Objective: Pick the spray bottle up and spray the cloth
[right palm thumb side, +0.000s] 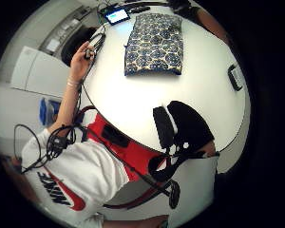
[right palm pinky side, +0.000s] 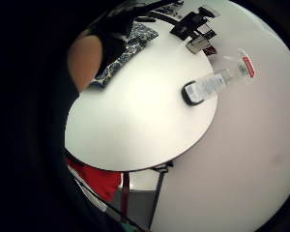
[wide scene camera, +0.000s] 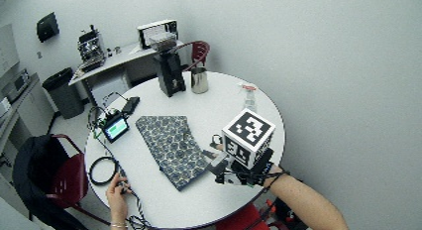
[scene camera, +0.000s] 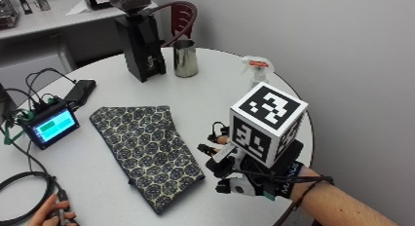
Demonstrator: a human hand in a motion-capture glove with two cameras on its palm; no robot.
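— One spray bottle (scene camera: 254, 73) is out here, clear with a white trigger head and a red band on it. It stands upright near the far edge of the round white tabletop (scene camera: 195, 97), well ahead of the hand (scene camera: 250, 175) and apart from it.

— And the hand itself?

— Black glove, hovering over the near side of the tabletop, holding nothing. Its fingers (scene camera: 209, 149) reach forward, more or less straight, so it is open.

— Where is the cloth?

— That patterned cloth (scene camera: 148, 148), dark with a pale repeating motif, lies flat just beside the hand, on its thumb side. Its near corner comes close to the fingertips; whether they touch I cannot tell.

— Anything else around?

— Beyond the cloth, further off than the bottle, a steel jug (scene camera: 185, 58) stands beside a black coffee grinder (scene camera: 137, 38). Past the cloth's other side sits a small device with a lit green screen (scene camera: 50, 124), with black cables (scene camera: 19, 182) running off it. A bare hand (scene camera: 55, 211) rests at the tabletop's edge there, fingers on one of those cables. A red chair (scene camera: 183, 19) stands behind the tabletop.
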